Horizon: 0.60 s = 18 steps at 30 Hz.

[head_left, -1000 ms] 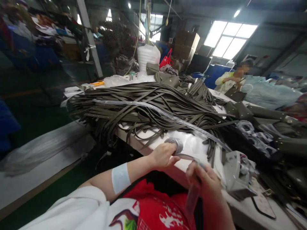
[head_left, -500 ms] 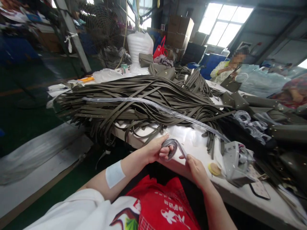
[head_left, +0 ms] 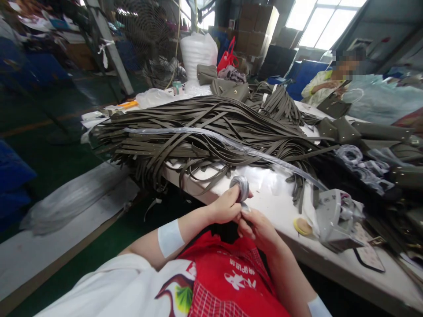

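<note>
A coiled strap in clear wrapping (head_left: 243, 188) is held up by my left hand (head_left: 225, 207), whose fingers are closed round its lower side. Close beside it, my right hand (head_left: 256, 225) pinches the strap's wrapped end just below the coil. The two hands nearly touch, in front of the table's edge. Behind them a large pile of dark olive straps (head_left: 198, 119) covers the table (head_left: 274, 198). One long strap in clear wrapping (head_left: 228, 141) lies across the pile, its right end near a grey tape dispenser (head_left: 333, 215).
Right of the pile lie several wrapped coils (head_left: 350, 155) and olive bags (head_left: 380, 132). A yellow tape roll (head_left: 302, 226) and a phone-like flat object (head_left: 369, 257) are near the dispenser. Another person (head_left: 325, 86) sits across the table. Long plastic-wrapped material (head_left: 76, 198) lies low at left.
My right hand has moved left to meet my left hand. The coil is turned and looks tighter, and the stretch of strap between the hands is shorter. The view has shifted slightly.
</note>
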Motion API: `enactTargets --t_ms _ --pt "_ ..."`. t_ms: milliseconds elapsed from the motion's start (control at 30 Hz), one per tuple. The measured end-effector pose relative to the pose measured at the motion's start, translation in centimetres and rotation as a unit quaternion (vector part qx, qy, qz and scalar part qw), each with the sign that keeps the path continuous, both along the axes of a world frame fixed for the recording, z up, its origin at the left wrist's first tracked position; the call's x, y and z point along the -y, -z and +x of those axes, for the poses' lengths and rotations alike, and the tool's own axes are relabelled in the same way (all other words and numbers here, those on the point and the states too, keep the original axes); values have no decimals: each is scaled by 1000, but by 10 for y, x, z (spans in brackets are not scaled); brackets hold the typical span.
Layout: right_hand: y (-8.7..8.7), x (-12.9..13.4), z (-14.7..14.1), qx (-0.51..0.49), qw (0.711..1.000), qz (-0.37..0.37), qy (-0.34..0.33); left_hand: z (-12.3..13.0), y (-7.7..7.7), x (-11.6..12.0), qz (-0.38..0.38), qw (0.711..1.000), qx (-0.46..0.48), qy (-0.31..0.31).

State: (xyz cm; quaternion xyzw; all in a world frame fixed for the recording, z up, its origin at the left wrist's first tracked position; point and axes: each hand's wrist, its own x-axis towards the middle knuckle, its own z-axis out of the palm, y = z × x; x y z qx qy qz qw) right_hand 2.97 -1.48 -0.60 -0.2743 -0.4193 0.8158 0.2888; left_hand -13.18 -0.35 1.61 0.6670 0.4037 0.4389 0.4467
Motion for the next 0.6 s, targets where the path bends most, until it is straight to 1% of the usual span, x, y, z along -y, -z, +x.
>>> enactTargets --t_ms 67,133,200,267,333,367,400,433,467,500,533,567,600 --pt "-1 0 9 -10 1000 -27 -11 -7 -1 0 -2 995 -73 65" --pt "-2 3 14 -10 998 -57 -26 -11 -3 -2 -9 985 -114 131" --pt "-3 6 16 -10 995 -85 -43 -10 -3 -3 5 973 -155 172" --pt "-6 7 18 -5 994 -98 -51 -6 -1 -3 21 963 -207 174" --pt "-9 8 22 17 995 -86 -44 -1 2 -1 24 958 -245 145" --pt "-12 8 25 36 997 -67 -29 2 4 0 19 959 -250 132" --pt "-16 7 30 58 998 -38 -5 4 6 2 8 961 -245 131" --pt "-20 7 35 83 996 6 25 5 8 4 -11 962 -232 141" --pt "-26 8 41 111 990 68 58 6 10 7 -39 962 -214 163" --pt "-32 9 46 144 975 147 82 6 13 10 -79 958 -192 196" --pt "-37 11 50 182 951 236 89 7 17 14 -137 949 -163 234" --pt "-40 13 52 220 917 324 72 9 21 19 -214 935 -119 255" --pt "-42 17 53 255 879 401 35 11 27 24 -294 920 -63 250"
